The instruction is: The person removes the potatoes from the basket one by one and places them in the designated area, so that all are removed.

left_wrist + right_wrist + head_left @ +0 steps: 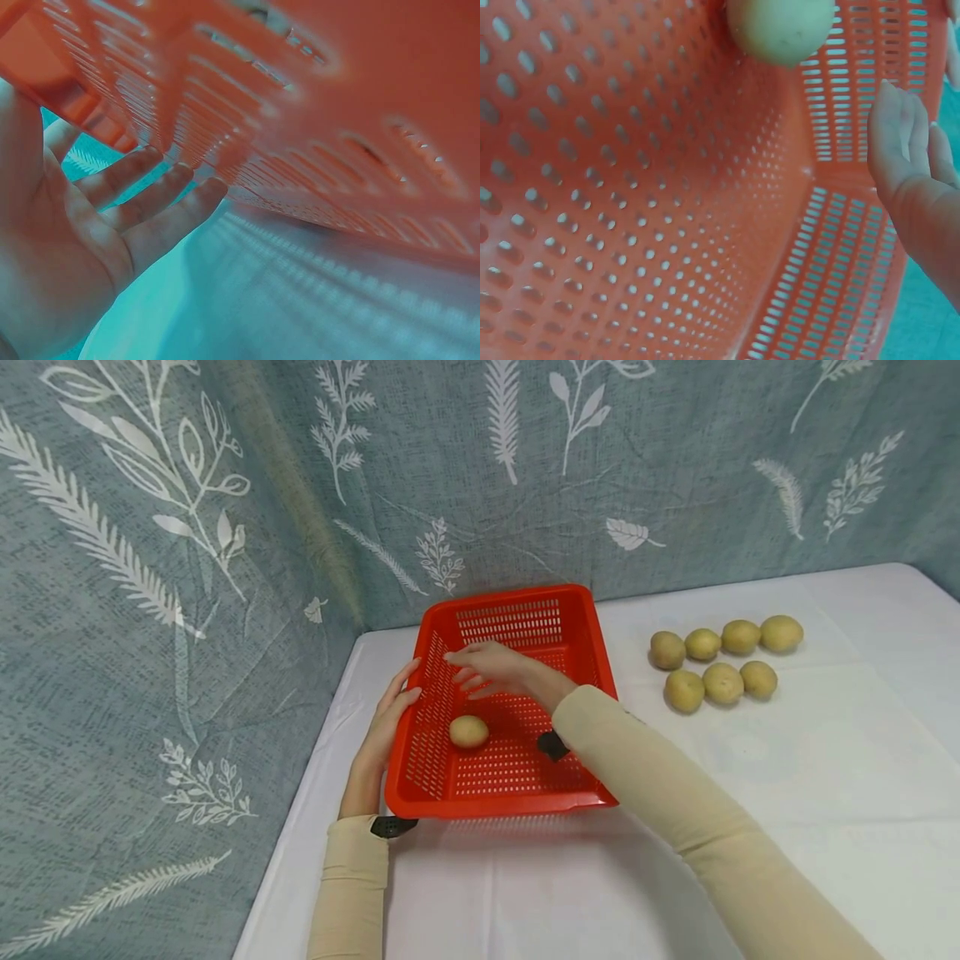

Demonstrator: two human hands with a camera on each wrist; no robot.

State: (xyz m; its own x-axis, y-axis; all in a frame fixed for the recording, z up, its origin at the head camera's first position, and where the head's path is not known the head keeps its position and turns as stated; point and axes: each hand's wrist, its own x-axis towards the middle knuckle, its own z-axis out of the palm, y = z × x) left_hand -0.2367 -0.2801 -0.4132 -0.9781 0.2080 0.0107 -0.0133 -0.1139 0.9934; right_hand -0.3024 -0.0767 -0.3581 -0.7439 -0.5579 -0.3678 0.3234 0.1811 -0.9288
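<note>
A red plastic basket [510, 807] with slotted walls stands on the table. My left hand [388, 714] holds its left side, thumb over the rim and fingers against the outer wall; the left wrist view shows those fingers [176, 217] on the slots from outside. Over the inside of the basket hovers my right hand [495, 668], fingers loosely spread and nothing in them. One potato [468, 732] lies on the basket floor near the left wall, below that hand; the right wrist view has this potato [781, 28] at the top, apart from the right hand [919, 176].
Several potatoes [723, 683] lie in two rows on the white tablecloth [840, 743], right of the basket. A blue-grey patterned curtain [480, 485] hangs behind the table and along its left side. My right forearm crosses the basket's right rim.
</note>
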